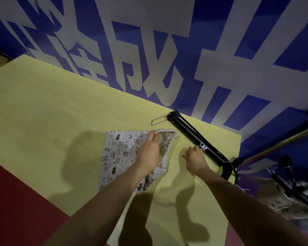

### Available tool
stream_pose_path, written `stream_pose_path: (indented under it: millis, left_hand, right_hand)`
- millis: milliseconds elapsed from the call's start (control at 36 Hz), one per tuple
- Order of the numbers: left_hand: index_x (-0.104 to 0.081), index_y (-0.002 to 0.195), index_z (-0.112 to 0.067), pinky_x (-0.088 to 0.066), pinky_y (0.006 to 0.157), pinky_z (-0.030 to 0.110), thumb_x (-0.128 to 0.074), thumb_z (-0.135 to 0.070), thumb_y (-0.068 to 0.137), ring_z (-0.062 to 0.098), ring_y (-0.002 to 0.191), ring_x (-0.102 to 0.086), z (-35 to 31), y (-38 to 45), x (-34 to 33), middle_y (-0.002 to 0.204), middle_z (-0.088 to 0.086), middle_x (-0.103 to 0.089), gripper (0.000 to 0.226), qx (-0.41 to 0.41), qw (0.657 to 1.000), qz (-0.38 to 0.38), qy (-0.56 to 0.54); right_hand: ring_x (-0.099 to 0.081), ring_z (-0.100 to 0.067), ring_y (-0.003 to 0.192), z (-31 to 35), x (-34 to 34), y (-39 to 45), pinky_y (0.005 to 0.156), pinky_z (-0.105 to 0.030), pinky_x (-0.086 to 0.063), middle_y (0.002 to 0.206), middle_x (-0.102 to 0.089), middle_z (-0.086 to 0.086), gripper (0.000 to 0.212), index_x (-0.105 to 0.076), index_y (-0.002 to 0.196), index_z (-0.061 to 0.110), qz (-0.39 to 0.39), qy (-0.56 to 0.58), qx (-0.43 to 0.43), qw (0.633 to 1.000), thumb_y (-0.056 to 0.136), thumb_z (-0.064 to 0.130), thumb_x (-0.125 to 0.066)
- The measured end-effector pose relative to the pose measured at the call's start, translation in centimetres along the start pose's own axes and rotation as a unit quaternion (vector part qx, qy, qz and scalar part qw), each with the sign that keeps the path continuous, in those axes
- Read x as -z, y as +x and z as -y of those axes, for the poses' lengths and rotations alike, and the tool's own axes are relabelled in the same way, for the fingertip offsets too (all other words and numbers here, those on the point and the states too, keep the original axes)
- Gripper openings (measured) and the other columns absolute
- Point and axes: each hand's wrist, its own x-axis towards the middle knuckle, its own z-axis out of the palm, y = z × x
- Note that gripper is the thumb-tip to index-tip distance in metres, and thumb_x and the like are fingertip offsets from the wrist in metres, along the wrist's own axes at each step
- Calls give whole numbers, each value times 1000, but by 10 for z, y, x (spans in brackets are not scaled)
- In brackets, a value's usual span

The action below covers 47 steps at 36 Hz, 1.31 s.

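Note:
A white cloth printed with small brown animal figures lies on the yellow-green table. My left hand grips the cloth's far right edge and lifts it, so the fuzzy underside shows. My right hand is curled just right of the cloth, beside a black bicycle pump; it seems to pinch something small and dark, but I cannot tell what.
The black pump lies diagonally along the table's right side, its wire foot loop at the far end and its handle past the right edge. A blue-and-white banner wall rises behind the table. Red floor lies at lower left, cluttered dark gear at lower right.

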Motion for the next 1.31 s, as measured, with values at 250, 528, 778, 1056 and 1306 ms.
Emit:
stream_pose_path:
  millis: [250, 528, 778, 1056, 1306]
  left_hand:
    - [-20, 149, -13, -52, 86, 34, -61, -1, 82, 23, 124, -49, -13, -6, -2, 156, 1, -14, 79, -20, 996, 75, -52]
    - [-17, 151, -12, -47, 98, 36, -67, -18, 82, 20, 135, -39, -3, -19, 14, 158, -1, -9, 86, 9, 996, 45, -80]
    - [-20, 150, -11, -42, 104, 36, -70, -17, 81, 20, 135, -38, 4, -22, 25, 155, 0, -18, 86, -9, 991, 33, -127]
    - [-31, 146, -12, -44, 93, 30, -61, -10, 87, 19, 123, -47, -24, 7, 29, 148, -1, -31, 66, -8, 991, -1, -131]
    - [-36, 144, -13, -43, 85, 23, -63, -13, 88, 16, 118, -50, -28, 41, 18, 145, -2, -35, 63, 1, 994, 20, -105]
  right_hand:
    - [-59, -13, 77, 27, 36, -15, 73, -32, -49, 83, -63, 3, 10, -60, 83, 18, -101, 272, 38, 956, 90, 12, -56]
    - [-57, -22, 91, 82, 36, -23, 86, -36, -46, 88, -68, 1, 15, -72, 74, 20, -38, 174, 139, 974, 78, 10, -61]
    - [-40, -23, 109, 80, 39, -32, 78, -26, -20, 106, -45, 1, 21, -67, 102, 27, -45, 89, 104, 990, 81, 31, -69]
    - [-40, -32, 120, 39, 70, -1, 101, -39, -32, 132, -43, -12, 46, -43, 134, 13, -122, 47, -19, 991, 90, 18, -54]
    - [-54, -32, 112, 4, 72, 43, 94, -45, -48, 127, -51, -13, 52, -37, 132, 11, 34, -8, -64, 997, 88, 29, -60]
